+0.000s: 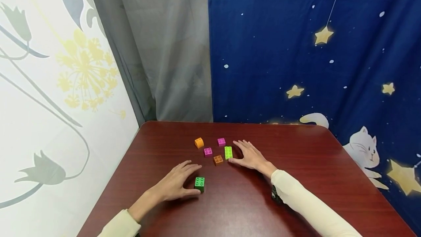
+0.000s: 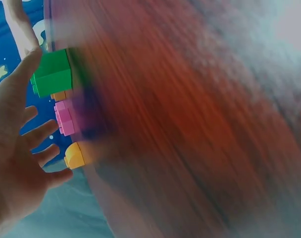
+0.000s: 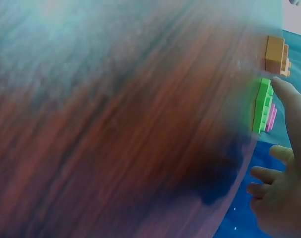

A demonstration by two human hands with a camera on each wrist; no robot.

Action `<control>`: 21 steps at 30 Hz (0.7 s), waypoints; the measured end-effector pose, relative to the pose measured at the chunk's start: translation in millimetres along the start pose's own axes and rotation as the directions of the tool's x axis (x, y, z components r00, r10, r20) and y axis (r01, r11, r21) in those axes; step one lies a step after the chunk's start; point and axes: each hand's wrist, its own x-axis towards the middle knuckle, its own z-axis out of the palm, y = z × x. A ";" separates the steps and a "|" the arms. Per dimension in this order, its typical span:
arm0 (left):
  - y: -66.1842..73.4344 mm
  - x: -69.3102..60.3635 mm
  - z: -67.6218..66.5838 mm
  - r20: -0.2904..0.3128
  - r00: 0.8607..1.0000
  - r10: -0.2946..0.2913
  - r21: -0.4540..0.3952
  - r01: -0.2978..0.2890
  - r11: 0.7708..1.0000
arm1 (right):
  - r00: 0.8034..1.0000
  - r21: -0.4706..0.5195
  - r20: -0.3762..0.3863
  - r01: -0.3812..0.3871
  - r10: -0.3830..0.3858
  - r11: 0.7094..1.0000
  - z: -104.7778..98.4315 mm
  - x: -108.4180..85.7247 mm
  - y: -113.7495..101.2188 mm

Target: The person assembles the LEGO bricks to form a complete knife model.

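My left hand (image 1: 177, 182) is spread beside a green brick (image 1: 199, 184), its thumb near the brick's front corner and its fingers behind. In the left wrist view that green brick (image 2: 54, 73) shows close to the thumb; whether they touch I cannot tell. Farther right, my right hand (image 1: 250, 155) has its fingers extended by a lime green long brick (image 1: 228, 153), the thumb at its near end. In the right wrist view the thumb tip lies close to the lime brick (image 3: 263, 106). A brown brick (image 1: 218, 160) sits just left of the lime one.
Two magenta bricks (image 1: 208, 151) and an orange rounded brick (image 1: 198, 142) lie farther back on the dark red wooden table (image 1: 263, 207). A grey curtain (image 1: 177, 46) and a blue starred curtain (image 1: 263, 46) hang behind it. A white patterned wall hanging (image 1: 49, 101) stands at left.
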 end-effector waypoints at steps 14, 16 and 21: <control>3.6 5.3 5.3 0.044 0.998 -0.036 -0.185 0.044 0.982 | 1.000 0.032 -0.017 -0.002 0.002 0.999 10.1 8.1 -13.7; 3.9 6.1 6.0 0.040 0.999 -0.032 -0.192 0.039 0.981 | 1.000 0.031 -0.028 0.008 -0.007 0.999 10.9 8.9 -14.9; 2.6 6.8 8.0 0.014 1.000 -0.024 -0.182 0.026 0.983 | 0.998 0.037 -0.060 0.033 -0.030 0.999 11.4 10.1 -17.2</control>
